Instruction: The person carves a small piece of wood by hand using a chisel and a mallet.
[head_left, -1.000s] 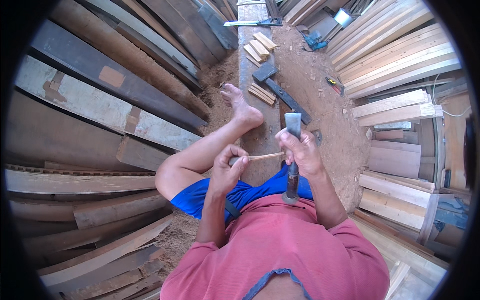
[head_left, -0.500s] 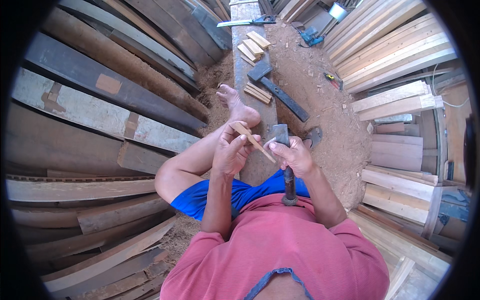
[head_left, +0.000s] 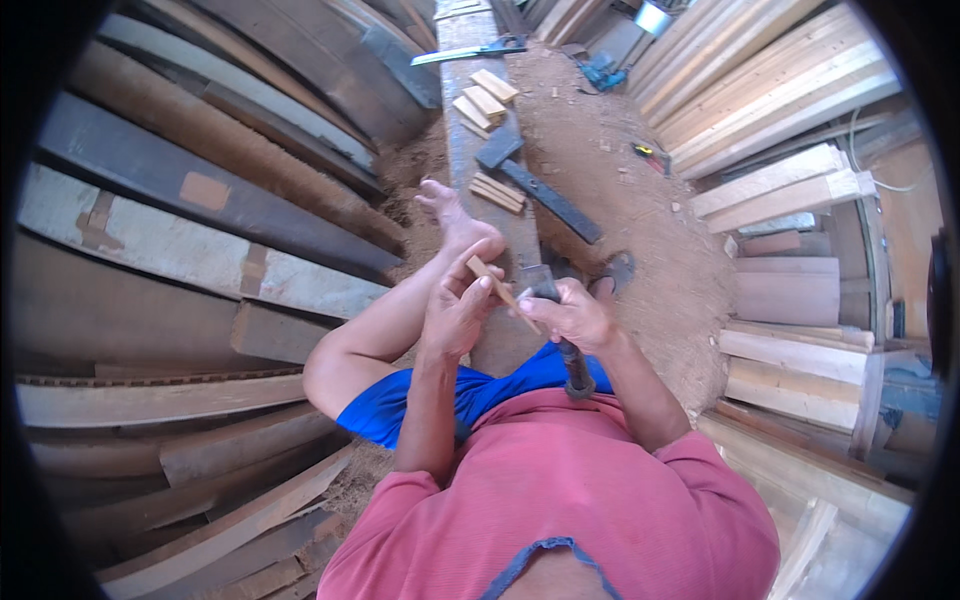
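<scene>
My left hand [head_left: 458, 308] pinches a thin wooden stick [head_left: 500, 290] that slants from upper left to lower right between both hands. My right hand [head_left: 570, 315] grips a hammer [head_left: 560, 330] by its dark handle, its metal head just above my fingers, and also touches the stick's lower end. Both hands hover over a long grey beam [head_left: 470, 130] that I sit astride, with my bare left foot [head_left: 455, 220] resting against it.
Small wood blocks [head_left: 480, 100], a dark metal square [head_left: 540, 190] and a handsaw [head_left: 470, 52] lie further along the beam. Stacked dark planks [head_left: 200, 220] fill the left; pale boards [head_left: 780, 110] stack on the right. Sawdust-covered ground [head_left: 620, 200] lies between, with a blue tool [head_left: 600, 72].
The hammer came down from upright to lower in my right hand. The stick turned from level to slanted, and both hands drew closer together.
</scene>
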